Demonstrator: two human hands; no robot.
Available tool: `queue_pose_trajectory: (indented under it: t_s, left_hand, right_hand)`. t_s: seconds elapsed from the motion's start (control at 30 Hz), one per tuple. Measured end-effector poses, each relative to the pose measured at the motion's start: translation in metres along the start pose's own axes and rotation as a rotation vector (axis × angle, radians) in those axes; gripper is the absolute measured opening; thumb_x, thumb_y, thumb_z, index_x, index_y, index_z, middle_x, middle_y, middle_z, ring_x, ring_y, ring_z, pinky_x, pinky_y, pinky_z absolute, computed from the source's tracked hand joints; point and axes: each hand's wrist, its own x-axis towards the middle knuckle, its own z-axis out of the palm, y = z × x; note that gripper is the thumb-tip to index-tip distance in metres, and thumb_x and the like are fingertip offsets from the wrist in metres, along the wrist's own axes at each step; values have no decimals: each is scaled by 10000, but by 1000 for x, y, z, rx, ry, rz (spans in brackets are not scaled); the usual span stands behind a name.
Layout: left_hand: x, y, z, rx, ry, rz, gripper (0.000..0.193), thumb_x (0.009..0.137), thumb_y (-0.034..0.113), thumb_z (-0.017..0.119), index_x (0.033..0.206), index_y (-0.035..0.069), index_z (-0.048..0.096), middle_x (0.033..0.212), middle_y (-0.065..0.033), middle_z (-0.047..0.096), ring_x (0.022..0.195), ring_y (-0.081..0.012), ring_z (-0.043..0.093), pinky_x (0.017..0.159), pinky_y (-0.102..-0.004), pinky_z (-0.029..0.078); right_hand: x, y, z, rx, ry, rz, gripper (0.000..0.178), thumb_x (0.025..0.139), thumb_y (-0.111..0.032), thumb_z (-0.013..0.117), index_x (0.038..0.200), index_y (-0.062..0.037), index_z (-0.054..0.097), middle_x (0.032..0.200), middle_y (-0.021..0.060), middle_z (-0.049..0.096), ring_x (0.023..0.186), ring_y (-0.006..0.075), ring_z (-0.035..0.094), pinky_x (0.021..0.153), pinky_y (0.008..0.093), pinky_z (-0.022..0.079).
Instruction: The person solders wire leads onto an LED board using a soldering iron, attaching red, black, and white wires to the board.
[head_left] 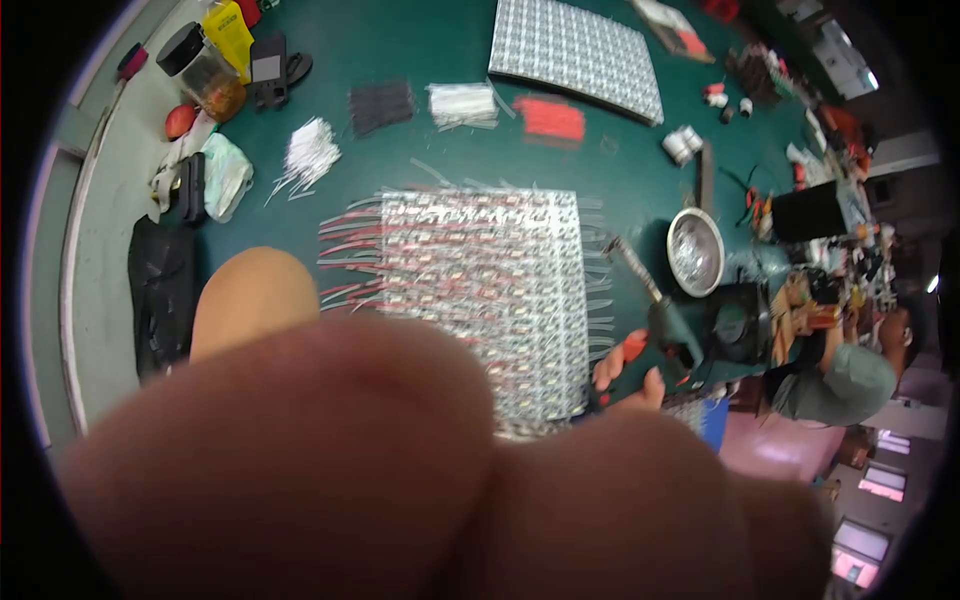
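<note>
Very close to the camera and badly blurred, my left hand (400, 450) fills much of the lower view; one fingertip points up on its left, and whether it grips anything is hidden. Past it, at the right, my right hand (635, 385) is closed round a dark green pistol-grip soldering gun (672, 335) with orange parts and a thin metal nozzle. That nozzle points up and left, beside the right edge of a panel of small circuit boards (540, 310). Red and clear wires (350, 250) stick out from the panel's left side. The panel's lower left is covered by my left hand.
Beyond the panel lie black (380, 106), white (462, 105) and red wire bundles (551, 121), and loose white pieces (312, 148). Another board panel (575, 55) is at the back. A metal bowl (695, 252) stands right, a jar (210, 80) far left. A person (840, 385) sits at right.
</note>
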Motion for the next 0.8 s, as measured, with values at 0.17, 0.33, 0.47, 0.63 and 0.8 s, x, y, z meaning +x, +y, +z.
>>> queue_pose_trajectory:
  t_s: [0.17,0.33,0.47,0.63,0.8]
  left_hand:
    - [-26,-18,39,-127,-94,21,191,667,161,628,566,80,487,488,-34,367,425,-124,361,367,-284,274]
    - [-118,-151,143,219,-317,-672,115,766,101,582,869,57,557,796,-123,597,684,-327,619,576,-415,507]
    - [-160,-205,177,324,-406,-818,107,794,98,600,875,30,602,935,-150,589,853,-316,618,687,-429,520]
    - [-164,-227,191,242,-420,-1005,251,769,243,705,930,63,638,996,-131,566,1003,-323,529,791,-466,439]
    - [-164,-235,191,119,-446,-1103,189,772,233,707,883,90,654,974,-121,572,987,-316,516,787,-460,406]
  right_hand:
    - [-9,6,-22,-29,177,-25,540,891,-384,487,1254,1,382,799,138,509,594,211,525,582,303,451]
    - [13,22,-36,8,8,-34,534,899,-377,471,1257,3,360,764,120,493,568,202,528,550,309,446]
    - [14,17,-33,61,13,-57,526,885,-325,511,1247,36,387,757,155,523,571,216,552,554,309,482]
    - [15,16,-30,-7,59,-38,540,871,-337,516,1238,41,399,744,161,531,555,214,555,528,298,484]
    - [16,15,-28,0,69,-69,540,863,-330,521,1230,49,406,740,162,528,548,214,551,522,296,482]
